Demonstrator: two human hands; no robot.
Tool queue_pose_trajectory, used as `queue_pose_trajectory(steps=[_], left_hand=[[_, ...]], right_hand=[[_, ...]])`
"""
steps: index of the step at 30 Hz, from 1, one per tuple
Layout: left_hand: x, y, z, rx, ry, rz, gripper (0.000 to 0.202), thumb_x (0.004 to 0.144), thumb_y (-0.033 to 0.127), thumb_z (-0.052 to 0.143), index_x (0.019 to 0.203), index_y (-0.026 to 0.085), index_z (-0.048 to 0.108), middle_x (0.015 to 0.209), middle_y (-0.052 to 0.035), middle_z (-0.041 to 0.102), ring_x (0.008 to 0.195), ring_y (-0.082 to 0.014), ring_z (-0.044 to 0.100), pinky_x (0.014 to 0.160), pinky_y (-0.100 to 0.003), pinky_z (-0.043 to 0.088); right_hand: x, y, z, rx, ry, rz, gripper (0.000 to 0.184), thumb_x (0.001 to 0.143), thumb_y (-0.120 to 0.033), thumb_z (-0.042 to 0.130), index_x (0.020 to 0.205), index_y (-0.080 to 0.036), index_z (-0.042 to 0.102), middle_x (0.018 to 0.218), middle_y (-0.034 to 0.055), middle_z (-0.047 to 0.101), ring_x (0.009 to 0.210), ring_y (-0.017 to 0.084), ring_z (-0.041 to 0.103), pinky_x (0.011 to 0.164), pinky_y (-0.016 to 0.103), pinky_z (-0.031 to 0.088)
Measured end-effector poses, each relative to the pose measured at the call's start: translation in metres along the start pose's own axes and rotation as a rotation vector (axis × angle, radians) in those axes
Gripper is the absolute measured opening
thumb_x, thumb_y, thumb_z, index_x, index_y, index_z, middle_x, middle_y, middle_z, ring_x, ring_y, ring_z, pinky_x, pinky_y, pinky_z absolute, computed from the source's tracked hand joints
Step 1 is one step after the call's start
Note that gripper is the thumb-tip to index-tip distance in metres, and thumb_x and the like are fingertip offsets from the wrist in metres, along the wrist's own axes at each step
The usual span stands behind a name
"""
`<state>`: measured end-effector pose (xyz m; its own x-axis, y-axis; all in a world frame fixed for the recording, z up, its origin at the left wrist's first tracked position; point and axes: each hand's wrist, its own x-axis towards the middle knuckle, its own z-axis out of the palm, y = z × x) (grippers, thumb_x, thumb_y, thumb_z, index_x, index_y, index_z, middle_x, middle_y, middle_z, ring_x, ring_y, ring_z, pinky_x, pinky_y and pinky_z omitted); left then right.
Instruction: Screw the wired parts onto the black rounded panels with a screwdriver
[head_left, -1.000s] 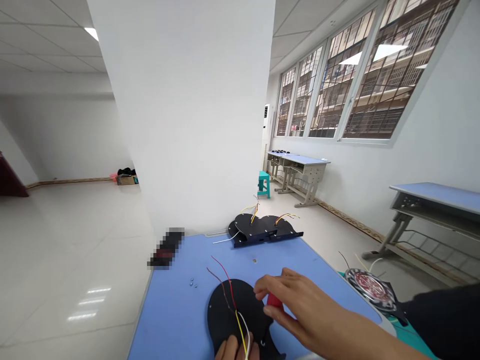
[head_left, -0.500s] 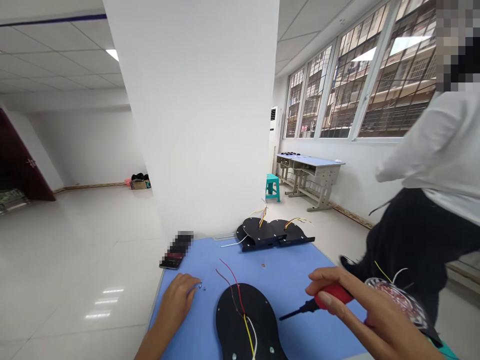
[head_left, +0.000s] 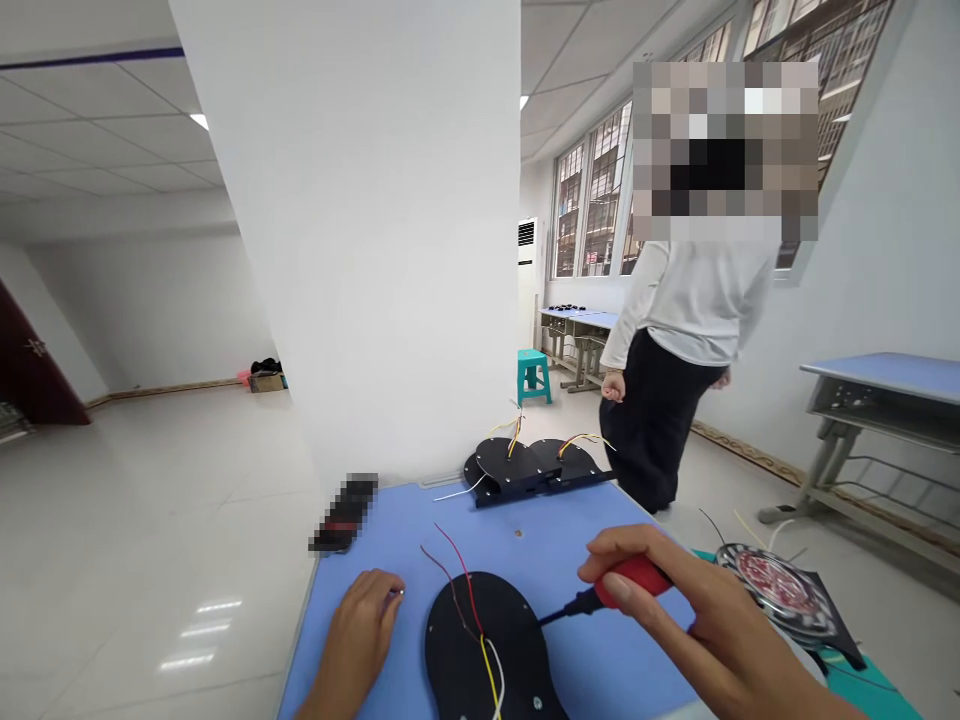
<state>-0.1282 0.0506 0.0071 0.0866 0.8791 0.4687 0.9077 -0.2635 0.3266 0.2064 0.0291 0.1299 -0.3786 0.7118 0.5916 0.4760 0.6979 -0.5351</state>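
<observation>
A black rounded plate [head_left: 469,655] lies on the blue tabletop [head_left: 555,555], with red, dark, yellow and white wires running over it. My right hand [head_left: 697,625] is shut around a red-handled screwdriver [head_left: 636,578], whose black shaft tip points at the plate's right edge, just apart from it. My left hand [head_left: 356,630] rests on the tabletop left of the plate. Its fingertips pinch a tiny metal screw [head_left: 397,592]. The loose screws seen earlier do not show beside that hand.
Two black wired plates [head_left: 517,470] lie at the far table edge, near a pixelated phone [head_left: 345,515]. A round patterned disc [head_left: 780,585] sits beyond the right edge. A standing person [head_left: 660,400] is on the floor past the table, near a teal stool [head_left: 532,375].
The person in white has moved away from my right toward the back. My left hand has closed on a tiny screw. The screwdriver has swung left, closer to the plate.
</observation>
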Motion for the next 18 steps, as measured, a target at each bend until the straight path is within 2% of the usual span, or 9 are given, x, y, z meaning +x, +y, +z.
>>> queue_pose_trajectory(steps=[4,8,12,18], left_hand=[[0.000,0.032,-0.002,-0.414,-0.030,-0.201,0.022,0.084,0.039,0.053,0.082,0.023,0.068,0.078,-0.0007,0.072,0.075,-0.0181,0.067,0.072,-0.027,0.053],[0.002,0.053,-0.002,-0.601,-0.056,-0.305,0.025,0.077,0.045,0.059,0.077,0.022,0.070,0.073,-0.0006,0.070,0.074,-0.0190,0.065,0.072,-0.027,0.051],[0.002,0.060,-0.001,-0.689,-0.036,-0.333,0.026,0.073,0.046,0.061,0.074,0.021,0.070,0.071,-0.0012,0.069,0.073,-0.0192,0.063,0.072,-0.027,0.050],[0.000,0.059,0.001,-0.732,-0.030,-0.318,0.023,0.074,0.042,0.061,0.074,0.021,0.070,0.070,-0.0009,0.069,0.072,-0.0184,0.062,0.071,-0.026,0.049]], right_hand=[[0.015,-0.002,0.017,0.048,-0.021,0.002,0.013,0.097,-0.033,0.044,0.104,-0.027,0.054,0.088,-0.0007,0.069,0.079,0.015,0.066,0.061,0.026,0.050],[0.030,-0.006,0.036,0.085,-0.090,-0.007,0.015,0.098,-0.033,0.041,0.103,-0.025,0.054,0.088,0.0005,0.068,0.084,0.018,0.062,0.074,0.034,0.048],[0.036,-0.011,0.050,0.069,-0.130,-0.071,0.014,0.097,-0.030,0.042,0.101,-0.025,0.053,0.089,0.0003,0.068,0.084,0.020,0.059,0.079,0.039,0.044],[0.040,-0.013,0.060,0.067,-0.113,-0.157,0.009,0.096,-0.023,0.043,0.101,-0.023,0.051,0.088,0.0008,0.068,0.081,0.018,0.060,0.077,0.036,0.042]])
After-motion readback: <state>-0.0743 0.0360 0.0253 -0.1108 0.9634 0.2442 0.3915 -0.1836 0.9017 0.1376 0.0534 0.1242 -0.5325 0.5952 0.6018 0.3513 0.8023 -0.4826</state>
